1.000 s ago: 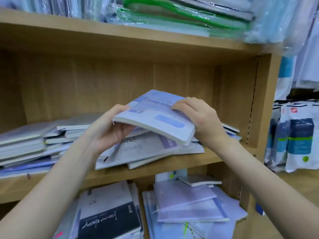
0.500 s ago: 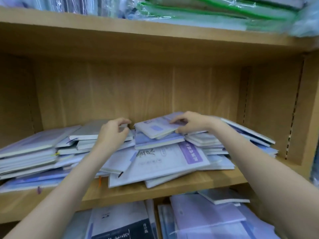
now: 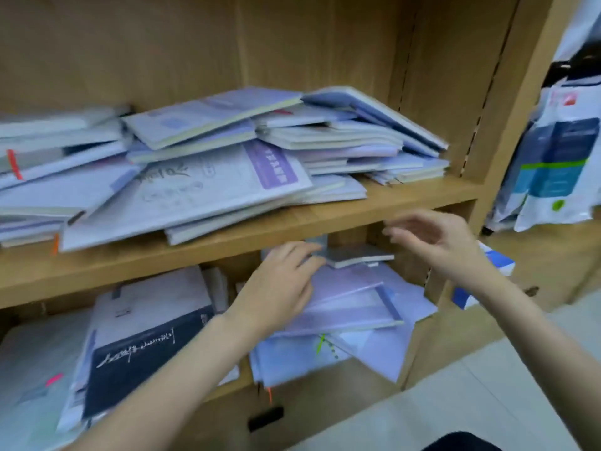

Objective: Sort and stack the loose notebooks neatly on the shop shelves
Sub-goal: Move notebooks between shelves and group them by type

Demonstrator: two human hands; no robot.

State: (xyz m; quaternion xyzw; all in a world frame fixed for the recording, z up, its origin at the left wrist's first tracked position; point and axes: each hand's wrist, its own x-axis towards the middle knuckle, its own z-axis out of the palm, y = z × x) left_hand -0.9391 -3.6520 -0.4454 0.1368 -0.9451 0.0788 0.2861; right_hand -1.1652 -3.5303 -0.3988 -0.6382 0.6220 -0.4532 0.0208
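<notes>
Loose pale-blue and lilac notebooks [image 3: 224, 177] lie in an untidy heap on the middle wooden shelf [image 3: 325, 219]. On the shelf below, more lilac notebooks [image 3: 351, 307] lie fanned out, with a small grey notebook [image 3: 354, 255] on top at the back. My left hand [image 3: 283, 281] reaches into this lower shelf with fingers extended, their tips at the small grey notebook's left edge. My right hand [image 3: 435, 239] hovers open in front of the shelf edge, to the right of that notebook, holding nothing.
A dark-and-white covered notebook [image 3: 143, 346] tops a pile on the lower shelf's left. The shelf unit's upright side panel [image 3: 487, 151] stands to the right. Beyond it hang white and blue packets [image 3: 553, 167]. Pale floor tiles [image 3: 487, 402] lie below right.
Both hands let go of the blue notebook, now resting on the middle shelf's heap, and dropped to the lower shelf. The view has tilted downward.
</notes>
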